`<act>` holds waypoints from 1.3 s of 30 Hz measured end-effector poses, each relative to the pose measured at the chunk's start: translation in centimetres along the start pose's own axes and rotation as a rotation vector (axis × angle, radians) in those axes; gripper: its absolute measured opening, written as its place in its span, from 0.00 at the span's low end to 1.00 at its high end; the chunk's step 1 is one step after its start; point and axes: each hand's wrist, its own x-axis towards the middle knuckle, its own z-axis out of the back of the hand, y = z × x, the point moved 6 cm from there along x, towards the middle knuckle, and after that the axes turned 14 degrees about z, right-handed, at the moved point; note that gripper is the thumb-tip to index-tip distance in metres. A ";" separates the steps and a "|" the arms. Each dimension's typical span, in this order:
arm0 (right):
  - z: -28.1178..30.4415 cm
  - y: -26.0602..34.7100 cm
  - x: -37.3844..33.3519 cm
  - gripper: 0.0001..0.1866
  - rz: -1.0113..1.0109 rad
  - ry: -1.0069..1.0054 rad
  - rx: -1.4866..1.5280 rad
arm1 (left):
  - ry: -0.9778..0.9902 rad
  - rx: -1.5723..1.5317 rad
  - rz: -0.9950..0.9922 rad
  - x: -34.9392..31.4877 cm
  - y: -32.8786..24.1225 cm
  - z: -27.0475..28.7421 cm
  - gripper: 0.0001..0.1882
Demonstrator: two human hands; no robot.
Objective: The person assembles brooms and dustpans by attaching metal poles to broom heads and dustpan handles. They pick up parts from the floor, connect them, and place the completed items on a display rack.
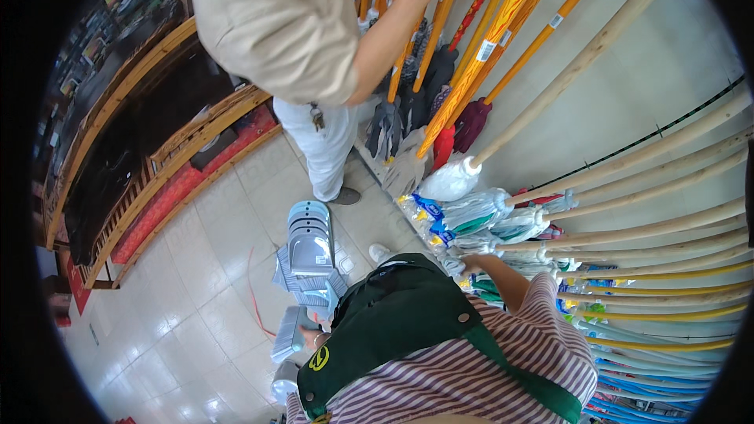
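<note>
Head view: left fingers (310, 337) are touching a grey dustpan (289, 335) near stacked dustpans (310, 250), right fingers (471, 263) wrapped mops (481, 214) (I cannot tell either grip), whose leaning handles (577, 59) an accidental tug could be toppling.

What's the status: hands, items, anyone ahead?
Left hand at blue-grey plastic item, grip unclear. Right hand by wrapped mop heads, grip unclear. Another person standing ahead.

Glossy pale floor tiles (212, 290) catch patches of bright light. A plain off-white wall (605, 122) bounds the right side, with slatted wooden shelving (239, 106) on the left.
</note>
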 end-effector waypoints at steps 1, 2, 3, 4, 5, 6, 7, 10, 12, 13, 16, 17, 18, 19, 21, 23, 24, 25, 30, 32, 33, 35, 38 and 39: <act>-4.2 -0.9 0.0 0.25 -0.007 -0.030 0.047 | -0.013 -0.006 -0.008 0.8 -0.5 0.9 0.37; -8.0 -3.1 -0.2 0.23 -0.063 -0.066 0.060 | -0.004 0.011 -0.016 1.7 -0.5 1.6 0.37; -9.7 -3.6 0.2 0.22 -0.066 -0.070 0.017 | -0.009 0.022 -0.043 3.1 -1.2 3.2 0.37; -12.5 -4.4 -0.9 0.21 -0.104 -0.089 0.005 | 0.030 0.111 -0.131 4.7 -1.7 3.8 0.38; -13.8 -4.3 -1.4 0.21 -0.154 -0.136 0.047 | 0.057 0.180 -0.219 6.4 -2.3 4.8 0.38; -15.3 -4.0 -1.7 0.20 -0.205 -0.181 0.091 | 0.085 0.257 -0.307 8.1 -3.2 6.2 0.39; -16.5 -2.2 -2.4 0.19 -0.145 -0.517 0.129 | 0.057 0.341 -0.364 9.6 -3.7 7.9 0.40; -26.0 1.0 -2.7 0.19 -0.070 -0.977 0.629 | 0.004 0.491 -0.382 16.4 -3.8 12.5 0.42; -36.5 2.6 -2.0 0.20 0.046 -0.689 0.562 | -0.003 0.540 -0.326 20.5 -1.9 15.7 0.45; -40.1 6.3 -1.4 0.21 0.086 -0.479 0.473 | -0.010 0.581 -0.350 21.9 -2.4 18.6 0.45; -43.3 18.7 -4.4 0.21 0.011 0.204 0.584 | -0.189 0.770 -0.350 29.3 -5.2 28.2 0.49; -46.7 18.3 -2.6 0.21 0.056 0.184 0.593 | -0.301 0.715 -0.360 32.7 -5.9 31.3 0.48; -47.7 16.4 -2.8 0.21 0.098 -0.044 0.478 | -0.349 0.684 -0.349 35.8 -4.2 32.1 0.47; -47.9 15.5 -3.6 0.20 -0.014 -0.247 0.481 | -0.296 0.861 -0.396 35.6 -4.2 32.1 0.46; -47.3 14.0 -5.1 0.19 -0.139 -0.533 0.508 | -0.211 1.079 -0.460 33.9 -5.0 32.5 0.44; -43.8 14.9 -6.8 0.18 -0.108 -0.683 0.477 | -0.175 1.028 -0.449 30.4 -5.3 34.0 0.41; -42.8 15.4 -7.7 0.18 -0.074 -0.763 0.444 | -0.133 0.744 -0.284 29.7 -5.0 33.8 0.39; -41.9 16.1 -8.3 0.17 -0.014 -0.819 0.400 | -0.123 0.434 -0.142 29.3 -4.5 33.5 0.37; -44.2 16.5 -7.7 0.16 0.047 -0.862 0.427 | 0.180 0.381 -0.290 28.9 -3.6 29.5 0.32; -46.3 17.2 -7.6 0.16 0.051 -0.899 0.383 | 0.383 0.216 -0.454 26.7 -3.0 28.1 0.28; -47.2 17.8 -7.2 0.16 0.034 -0.850 0.422 | 0.424 0.212 -0.487 26.8 -3.0 28.0 0.27; -50.5 19.4 -7.7 0.16 -0.025 -0.742 0.487 | 0.463 0.193 -0.590 27.3 -3.4 28.1 0.26; -57.7 19.4 -8.8 0.16 -0.013 -0.455 0.417 | 0.478 0.181 -0.678 26.4 -3.3 28.2 0.26; -59.0 20.1 -8.9 0.18 -0.063 -0.302 0.417 | 0.478 0.200 -0.648 25.7 -3.8 28.3 0.26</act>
